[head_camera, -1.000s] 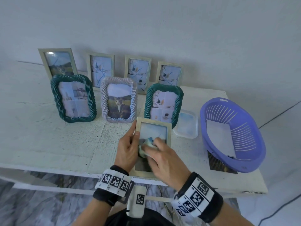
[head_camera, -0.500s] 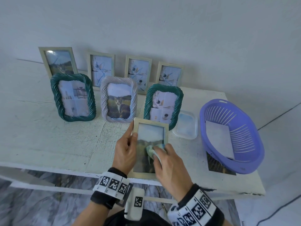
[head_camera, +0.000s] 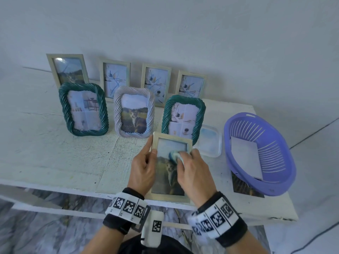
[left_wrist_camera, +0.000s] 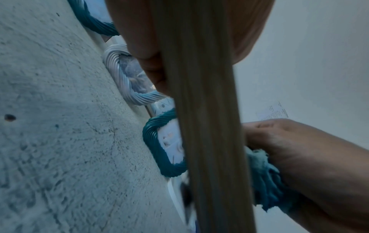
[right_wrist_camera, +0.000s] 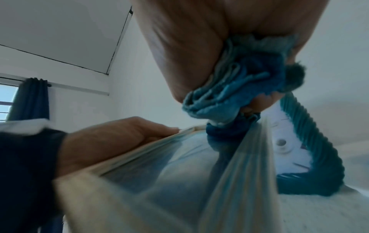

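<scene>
On the white tabletop (head_camera: 55, 158) you have seven standing pictures: four pale flat frames (head_camera: 115, 77) behind, two green rope-twist frames (head_camera: 83, 109) and one white rope-twist frame (head_camera: 134, 111). Your left hand (head_camera: 143, 169) grips the left edge of an eighth, a pale wooden picture frame (head_camera: 172, 138). Your right hand (head_camera: 192, 175), fingers curled, presses one bunched blue cloth (head_camera: 174, 155) onto its glass.

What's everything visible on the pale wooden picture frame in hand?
The pale wooden picture frame is a slim portrait rectangle with grooved light-beige rails and a glazed front over a cat photo. It is tilted above the front edge of the white table. The left hand grips its left rail, thumb on the front; the right hand presses a bunched blue cloth against the upper glass. Whether its lower edge rests on the table is unclear.
</scene>
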{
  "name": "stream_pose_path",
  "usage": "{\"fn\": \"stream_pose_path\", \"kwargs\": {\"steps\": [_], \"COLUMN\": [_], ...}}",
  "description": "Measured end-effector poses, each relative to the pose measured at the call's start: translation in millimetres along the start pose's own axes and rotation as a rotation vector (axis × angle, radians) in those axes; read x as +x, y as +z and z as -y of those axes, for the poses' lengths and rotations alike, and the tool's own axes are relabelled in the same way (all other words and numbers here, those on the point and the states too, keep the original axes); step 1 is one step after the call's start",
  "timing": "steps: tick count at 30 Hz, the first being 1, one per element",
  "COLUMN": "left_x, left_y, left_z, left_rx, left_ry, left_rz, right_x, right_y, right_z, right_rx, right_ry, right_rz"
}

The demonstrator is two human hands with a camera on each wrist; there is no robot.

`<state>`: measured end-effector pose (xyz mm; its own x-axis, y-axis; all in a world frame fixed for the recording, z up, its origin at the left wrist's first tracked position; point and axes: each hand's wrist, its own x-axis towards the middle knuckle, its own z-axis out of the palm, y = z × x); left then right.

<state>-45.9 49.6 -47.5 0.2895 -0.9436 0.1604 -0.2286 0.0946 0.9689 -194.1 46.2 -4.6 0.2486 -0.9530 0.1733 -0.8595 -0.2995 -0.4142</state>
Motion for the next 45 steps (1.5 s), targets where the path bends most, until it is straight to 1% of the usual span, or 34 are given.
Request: {"fn": "stream_pose_path", "kwargs": {"steps": [2,4,7,10,12,13,15,17,19,21,24,25,26,28,30,32,33,35,38,39,42,45], "left_x": [0,2,8,12,9,7,2,0,0,1,2,1,0,0,2,4,5,7,6,6,3,0], "left_y": [0,0,-4,-9,-10,-10,-7,-3,-1,-2,-7,-9,-10,-9,-7,-6,-5,-4,-5,-5,-3,-1], "left_z": [-2,-6,-10,-5,-1,0,1,2,0,-1,0,0,0,0,-1,-2,-2,-1,2,4,7,8], "left_rx": [0.003,-0.002,-0.018,-0.017,-0.004,0.003,0.004,-0.007,-0.018,-0.023,-0.025,-0.027,-0.032,-0.047,-0.051,-0.028,-0.025,-0.040,-0.035,-0.025,0.003,0.019], "left_ry": [-0.010,-0.020,-0.025,-0.050,-0.070,-0.071,-0.068,-0.070,-0.079,-0.093,-0.115,-0.119,-0.119,-0.118,-0.107,-0.090,-0.088,-0.093,-0.108,-0.106,-0.090,-0.063], "left_rz": [-0.009,-0.021,-0.030,-0.024,-0.046,-0.050,-0.044,-0.035,-0.042,-0.046,-0.054,-0.056,-0.059,-0.054,-0.042,-0.039,-0.036,-0.030,-0.031,-0.026,-0.012,0.010], "right_x": [17,24,6,-30,-43,-40,-25,-5,4,-6,-36,-43,-45,-36,-16,0,1,-10,-40,-46,-33,0], "right_y": [-2,-2,-2,0,0,-1,-4,-9,-8,-5,-4,-4,-5,-6,-5,-3,-1,4,2,1,0,0], "right_z": [-6,-7,1,3,-5,-10,-18,-20,-17,-11,-6,-7,-9,-13,-15,-15,-14,-12,-10,-12,-20,-23], "right_rx": [-0.011,0.019,0.062,0.045,-0.002,-0.022,-0.054,-0.078,-0.089,-0.055,0.032,0.034,0.020,-0.035,-0.085,-0.118,-0.114,-0.053,0.062,0.075,0.013,-0.078], "right_ry": [0.011,-0.015,-0.174,-0.388,-0.471,-0.486,-0.441,-0.324,-0.250,-0.273,-0.371,-0.389,-0.400,-0.369,-0.275,-0.192,-0.174,-0.209,-0.313,-0.331,-0.354,-0.239], "right_rz": [-0.003,0.002,0.025,0.174,0.261,0.270,0.218,0.125,0.085,0.124,0.273,0.297,0.290,0.223,0.121,0.065,0.066,0.107,0.254,0.283,0.238,0.136]}}
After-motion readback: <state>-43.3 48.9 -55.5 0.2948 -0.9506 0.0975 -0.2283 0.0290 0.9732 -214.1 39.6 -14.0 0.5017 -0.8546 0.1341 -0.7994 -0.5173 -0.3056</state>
